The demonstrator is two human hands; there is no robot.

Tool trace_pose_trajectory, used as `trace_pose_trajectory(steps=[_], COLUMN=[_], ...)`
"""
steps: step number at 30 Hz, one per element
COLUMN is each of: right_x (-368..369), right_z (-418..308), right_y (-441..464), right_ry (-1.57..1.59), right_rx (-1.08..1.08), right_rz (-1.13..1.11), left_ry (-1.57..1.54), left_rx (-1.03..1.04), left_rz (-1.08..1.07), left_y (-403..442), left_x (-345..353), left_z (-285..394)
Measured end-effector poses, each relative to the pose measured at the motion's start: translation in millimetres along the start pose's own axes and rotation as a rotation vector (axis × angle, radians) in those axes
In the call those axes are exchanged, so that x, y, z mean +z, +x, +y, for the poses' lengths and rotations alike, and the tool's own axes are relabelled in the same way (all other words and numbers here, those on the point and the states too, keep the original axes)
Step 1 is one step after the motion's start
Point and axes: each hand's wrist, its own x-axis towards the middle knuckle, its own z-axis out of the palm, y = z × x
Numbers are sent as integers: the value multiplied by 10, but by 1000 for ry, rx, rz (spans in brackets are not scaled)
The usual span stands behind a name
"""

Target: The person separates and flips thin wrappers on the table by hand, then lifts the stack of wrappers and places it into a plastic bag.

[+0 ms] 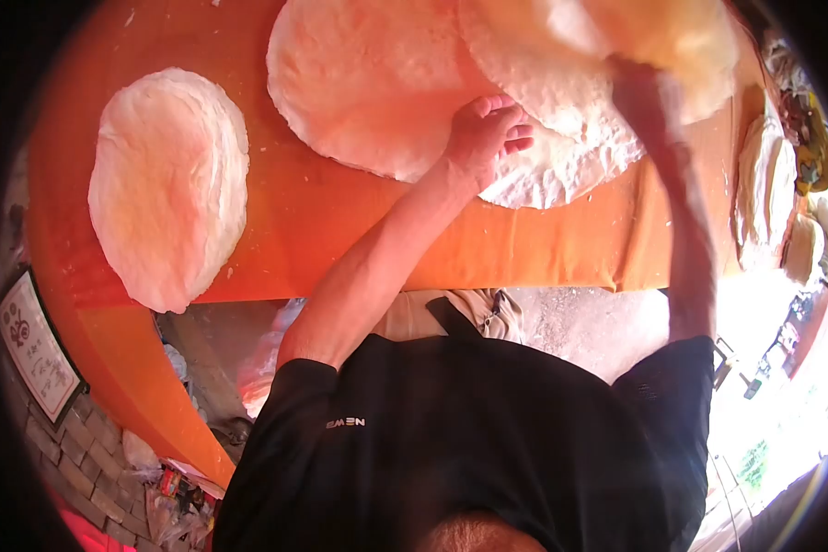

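Large, thin, pale round sheets that look like flatbread lie overlapping on an orange-covered table. My left hand is over the lower sheet, beside the edge of the upper sheet. Its fingers are loosely bent and apart, with nothing visible in them. My right hand reaches farther forward, against the blurred, seemingly raised part of the upper sheet. Motion smears its fingers, so their grip cannot be made out. To the left lies an oval stack of folded pale sheets.
The orange table cover hangs over the near edge, close to my body. More folded pale sheets sit at the right end. A framed sign stands at lower left above brick paving. Bags and small items lie near it.
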Motion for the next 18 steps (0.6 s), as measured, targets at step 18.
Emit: trace_pose_trajectory(steps=[18], right_x=[-11], right_z=[-859], right_y=[-339], right_ry=[486], right_rx=[-87], right_rz=[175], left_ry=[118], left_rx=[-31], left_rz=[-43], left_y=[139], left_x=[169], left_z=[354])
